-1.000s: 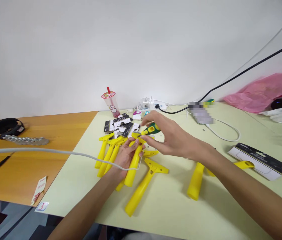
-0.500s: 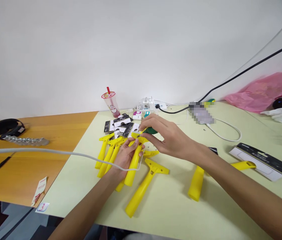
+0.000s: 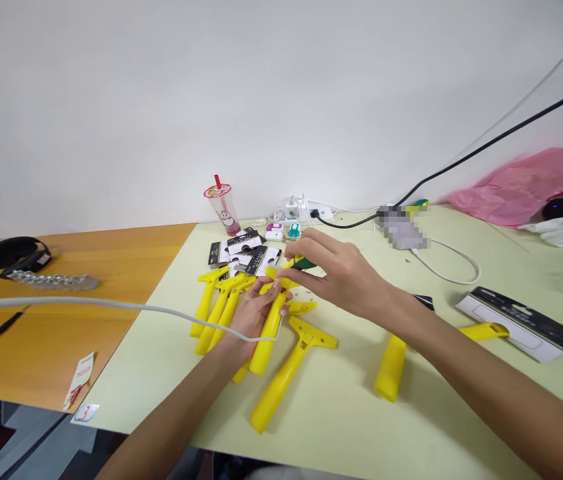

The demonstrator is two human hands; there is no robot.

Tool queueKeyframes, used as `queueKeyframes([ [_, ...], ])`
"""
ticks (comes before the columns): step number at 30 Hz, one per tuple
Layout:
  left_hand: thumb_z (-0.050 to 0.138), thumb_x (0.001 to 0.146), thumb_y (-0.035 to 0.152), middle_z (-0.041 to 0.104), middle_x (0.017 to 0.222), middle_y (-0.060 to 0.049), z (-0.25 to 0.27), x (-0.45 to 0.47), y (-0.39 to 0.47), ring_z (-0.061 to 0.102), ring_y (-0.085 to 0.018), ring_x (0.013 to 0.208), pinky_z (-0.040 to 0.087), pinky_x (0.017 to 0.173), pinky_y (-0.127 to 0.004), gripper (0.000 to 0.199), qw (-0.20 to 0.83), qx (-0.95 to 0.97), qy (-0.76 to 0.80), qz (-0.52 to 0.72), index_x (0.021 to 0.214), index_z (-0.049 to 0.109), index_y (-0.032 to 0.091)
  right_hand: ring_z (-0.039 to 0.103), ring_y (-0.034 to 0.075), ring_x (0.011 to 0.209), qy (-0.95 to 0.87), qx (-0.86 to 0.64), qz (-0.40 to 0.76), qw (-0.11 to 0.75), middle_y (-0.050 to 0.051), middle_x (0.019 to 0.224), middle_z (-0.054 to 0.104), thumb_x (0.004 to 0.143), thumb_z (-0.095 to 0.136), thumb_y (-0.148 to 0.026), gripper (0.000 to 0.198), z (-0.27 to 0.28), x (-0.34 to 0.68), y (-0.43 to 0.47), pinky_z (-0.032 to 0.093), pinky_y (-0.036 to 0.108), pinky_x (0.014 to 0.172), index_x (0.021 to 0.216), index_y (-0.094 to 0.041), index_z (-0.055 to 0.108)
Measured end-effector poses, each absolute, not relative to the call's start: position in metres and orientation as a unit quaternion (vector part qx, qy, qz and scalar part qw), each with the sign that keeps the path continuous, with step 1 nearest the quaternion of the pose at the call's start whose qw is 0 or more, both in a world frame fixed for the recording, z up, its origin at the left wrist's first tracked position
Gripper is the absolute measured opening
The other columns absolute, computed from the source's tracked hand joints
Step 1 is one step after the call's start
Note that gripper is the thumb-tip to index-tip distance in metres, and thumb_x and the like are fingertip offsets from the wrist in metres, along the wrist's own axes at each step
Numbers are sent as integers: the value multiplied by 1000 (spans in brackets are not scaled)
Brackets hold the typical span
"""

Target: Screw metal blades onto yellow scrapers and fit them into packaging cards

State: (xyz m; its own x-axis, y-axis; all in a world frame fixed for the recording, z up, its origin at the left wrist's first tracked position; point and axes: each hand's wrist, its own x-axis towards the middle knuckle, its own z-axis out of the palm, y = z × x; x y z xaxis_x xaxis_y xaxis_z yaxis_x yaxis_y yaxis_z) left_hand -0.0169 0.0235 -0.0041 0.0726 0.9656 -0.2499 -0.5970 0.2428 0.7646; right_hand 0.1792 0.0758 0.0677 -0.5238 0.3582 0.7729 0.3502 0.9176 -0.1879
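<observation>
My left hand (image 3: 256, 308) is wrapped round a yellow plastic scraper (image 3: 265, 343), its T-shaped head pointing away from me. Above that head, my right hand (image 3: 334, 270) grips a screwdriver with a green and yellow handle (image 3: 304, 263); its tip is hidden by my fingers. More yellow scrapers (image 3: 211, 320) lie side by side to the left of my left hand. A single scraper (image 3: 294, 373) rests on the table just right of the held one. Tiny screws (image 3: 310, 293) are scattered beneath my right hand.
Black-and-white packaging cards (image 3: 246, 250) are piled behind the scrapers, near a drink cup (image 3: 224, 210). A power strip (image 3: 301, 210) sits by the wall. To the right are another scraper (image 3: 392, 367), a card (image 3: 518, 323) and a pink bag (image 3: 526, 183). A grey cable (image 3: 136, 307) crosses in front.
My right hand has shifted very slightly to the right, showing more of the screwdriver handle. My left hand still holds the scraper in nearly the same place.
</observation>
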Motion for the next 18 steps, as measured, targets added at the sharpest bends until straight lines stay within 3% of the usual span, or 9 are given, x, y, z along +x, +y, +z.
queueKeyframes([
  [3, 101, 74, 24, 68, 84, -1, -3, -16, 24, 66, -13, 69, 51, 63, -23, 53, 686, 234, 384, 572, 101, 55, 21, 69, 20, 92, -882, -201, 53, 423, 8, 112, 71, 110, 64, -31, 14, 71, 182, 75, 55, 33, 75, 119, -23, 57],
  [6, 104, 69, 26, 68, 85, 0, -2, -17, 26, 65, -12, 66, 51, 62, -22, 60, 678, 220, 389, 583, 101, 54, 22, 69, 25, 116, -900, -172, 136, 376, 13, 132, 67, 106, 56, -14, 33, 74, 186, 74, 60, 39, 91, 137, -25, 50],
  [8, 104, 69, 26, 68, 86, 1, -1, -19, 27, 64, -11, 65, 51, 61, -22, 60, 675, 214, 389, 590, 101, 54, 22, 67, 25, 122, -902, -155, 157, 370, 12, 134, 67, 103, 51, -7, 41, 73, 186, 74, 60, 40, 94, 140, -26, 49],
  [11, 103, 70, 25, 67, 84, 2, -1, -20, 27, 63, -10, 64, 50, 59, -22, 57, 669, 213, 384, 599, 101, 55, 22, 71, 23, 109, -898, -142, 126, 397, 9, 123, 72, 105, 53, -7, 32, 70, 184, 75, 58, 35, 85, 131, -25, 55],
  [14, 104, 68, 23, 68, 86, 1, -1, -19, 26, 69, -14, 75, 51, 59, -22, 57, 665, 226, 377, 604, 99, 56, 21, 70, 20, 91, -883, -154, 70, 439, 8, 110, 74, 108, 65, -22, 16, 67, 182, 77, 54, 31, 76, 123, -24, 58],
  [18, 103, 70, 24, 70, 87, -2, -4, -16, 25, 73, -19, 84, 51, 60, -23, 54, 668, 252, 379, 589, 97, 56, 21, 66, 18, 79, -850, -188, 27, 491, 5, 97, 73, 103, 75, -49, 33, 64, 181, 81, 51, 30, 69, 113, -23, 57],
])
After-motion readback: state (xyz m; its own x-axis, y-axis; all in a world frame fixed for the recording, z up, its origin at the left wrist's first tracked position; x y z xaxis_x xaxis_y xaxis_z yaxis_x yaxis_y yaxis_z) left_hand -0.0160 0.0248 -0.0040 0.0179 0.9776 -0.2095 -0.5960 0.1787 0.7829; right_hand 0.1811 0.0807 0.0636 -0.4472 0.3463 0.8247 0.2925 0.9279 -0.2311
